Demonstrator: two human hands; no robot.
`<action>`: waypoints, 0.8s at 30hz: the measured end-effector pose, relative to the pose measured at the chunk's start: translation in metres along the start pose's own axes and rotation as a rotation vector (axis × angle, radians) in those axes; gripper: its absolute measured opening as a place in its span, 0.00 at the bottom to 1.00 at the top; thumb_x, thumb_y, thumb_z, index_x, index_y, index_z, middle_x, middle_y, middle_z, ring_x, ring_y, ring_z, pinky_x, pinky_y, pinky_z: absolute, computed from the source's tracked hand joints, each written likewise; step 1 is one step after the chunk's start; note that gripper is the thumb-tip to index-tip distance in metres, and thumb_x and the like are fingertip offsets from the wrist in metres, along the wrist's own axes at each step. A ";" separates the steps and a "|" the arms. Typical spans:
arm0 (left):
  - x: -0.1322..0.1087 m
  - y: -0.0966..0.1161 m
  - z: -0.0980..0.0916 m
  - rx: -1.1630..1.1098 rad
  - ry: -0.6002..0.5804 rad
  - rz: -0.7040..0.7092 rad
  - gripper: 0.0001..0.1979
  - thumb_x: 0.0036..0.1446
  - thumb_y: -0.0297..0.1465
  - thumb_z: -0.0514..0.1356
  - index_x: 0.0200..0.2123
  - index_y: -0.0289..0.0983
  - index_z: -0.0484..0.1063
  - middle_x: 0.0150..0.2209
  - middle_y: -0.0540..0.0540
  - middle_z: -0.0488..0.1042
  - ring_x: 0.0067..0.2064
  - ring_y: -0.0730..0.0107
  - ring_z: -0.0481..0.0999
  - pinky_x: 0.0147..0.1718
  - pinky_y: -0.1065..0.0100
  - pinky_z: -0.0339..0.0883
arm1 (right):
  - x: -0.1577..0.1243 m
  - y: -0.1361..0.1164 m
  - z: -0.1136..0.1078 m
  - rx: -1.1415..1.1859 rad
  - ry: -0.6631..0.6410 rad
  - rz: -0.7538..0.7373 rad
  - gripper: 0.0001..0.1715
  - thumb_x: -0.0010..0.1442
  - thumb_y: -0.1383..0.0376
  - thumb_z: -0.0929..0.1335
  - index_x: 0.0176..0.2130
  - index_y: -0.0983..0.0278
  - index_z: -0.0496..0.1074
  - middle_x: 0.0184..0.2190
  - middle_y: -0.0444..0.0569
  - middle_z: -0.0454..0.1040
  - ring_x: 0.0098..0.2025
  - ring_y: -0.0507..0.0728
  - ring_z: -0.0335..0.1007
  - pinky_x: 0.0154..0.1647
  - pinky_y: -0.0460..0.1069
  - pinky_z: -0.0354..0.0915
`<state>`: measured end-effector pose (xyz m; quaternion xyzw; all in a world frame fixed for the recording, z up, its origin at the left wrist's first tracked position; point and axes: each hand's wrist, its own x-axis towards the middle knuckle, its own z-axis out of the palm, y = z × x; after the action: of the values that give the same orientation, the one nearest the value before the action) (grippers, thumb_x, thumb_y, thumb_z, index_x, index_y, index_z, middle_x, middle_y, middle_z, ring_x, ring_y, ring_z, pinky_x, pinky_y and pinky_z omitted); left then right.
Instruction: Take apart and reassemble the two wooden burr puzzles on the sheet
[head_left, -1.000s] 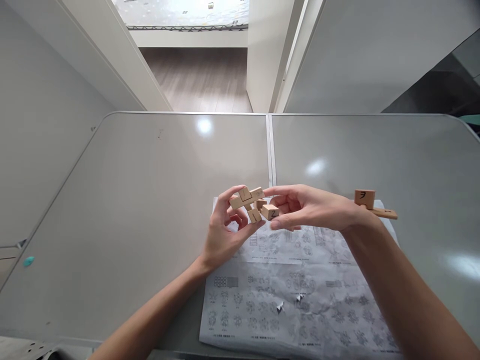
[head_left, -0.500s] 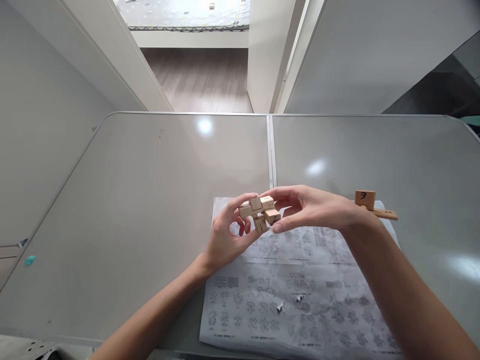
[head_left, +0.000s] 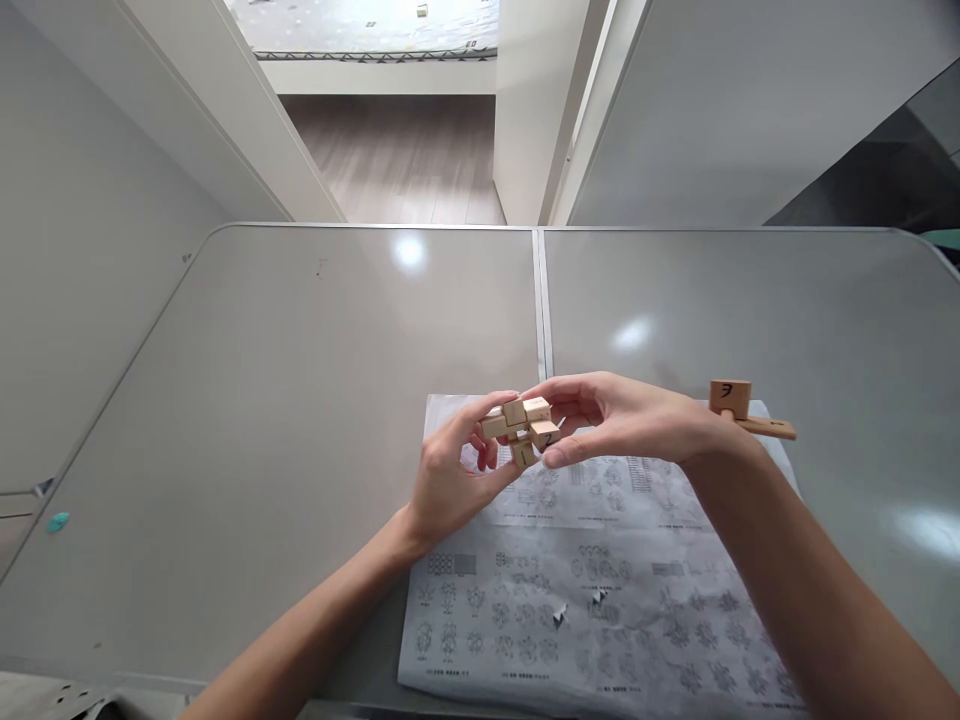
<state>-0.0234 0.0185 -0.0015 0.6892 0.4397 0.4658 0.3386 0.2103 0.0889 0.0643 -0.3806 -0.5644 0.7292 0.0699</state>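
Observation:
Between my hands, above the paper sheet, is a wooden burr puzzle (head_left: 516, 424) made of interlocked light blocks, some marked with numbers such as 1 and 2. My left hand (head_left: 459, 462) grips it from the left, thumb below and index finger along the top. From the right, my right hand (head_left: 611, 418) pinches the puzzle's right end; its thumb tip is at the block marked 2 and its other fingers are partly hidden behind. Loose wooden pieces lie beyond my right wrist: a block marked 3 (head_left: 730, 398) and a flat stick (head_left: 771, 428).
A creased sheet (head_left: 525, 640) printed with puzzle diagrams lies under my hands, with small torn paper scraps (head_left: 560, 613) on it. The grey table (head_left: 300, 400) has a seam (head_left: 541, 300) across it. Past its far edge are a doorway and a bed (head_left: 360, 30).
The puzzle has tilted slightly and shifted a touch to the right in my hands. Both hands keep nearly the same position.

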 end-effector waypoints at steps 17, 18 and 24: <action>0.004 0.000 -0.009 -0.257 -0.100 -0.177 0.17 0.78 0.43 0.52 0.57 0.43 0.75 0.37 0.47 0.80 0.29 0.72 0.75 0.30 0.69 0.72 | 0.002 -0.006 0.005 -0.017 -0.048 -0.002 0.35 0.58 0.51 0.80 0.59 0.63 0.78 0.47 0.53 0.82 0.50 0.63 0.79 0.48 0.55 0.74; 0.003 0.000 -0.008 -0.250 -0.088 -0.169 0.16 0.78 0.43 0.53 0.56 0.43 0.75 0.39 0.46 0.81 0.31 0.72 0.77 0.31 0.69 0.73 | 0.003 -0.006 0.007 -0.012 -0.053 0.001 0.35 0.58 0.52 0.80 0.60 0.63 0.78 0.48 0.53 0.82 0.50 0.62 0.79 0.48 0.55 0.74; 0.003 0.002 -0.006 -0.226 -0.017 -0.168 0.14 0.77 0.42 0.55 0.52 0.41 0.75 0.44 0.45 0.83 0.38 0.68 0.83 0.35 0.69 0.77 | 0.006 -0.005 0.014 -0.060 -0.017 0.001 0.36 0.57 0.51 0.81 0.59 0.62 0.77 0.40 0.48 0.80 0.43 0.58 0.77 0.43 0.52 0.72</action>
<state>-0.0274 0.0209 0.0033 0.6113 0.4376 0.4765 0.4558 0.1952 0.0833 0.0667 -0.3766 -0.5865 0.7151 0.0534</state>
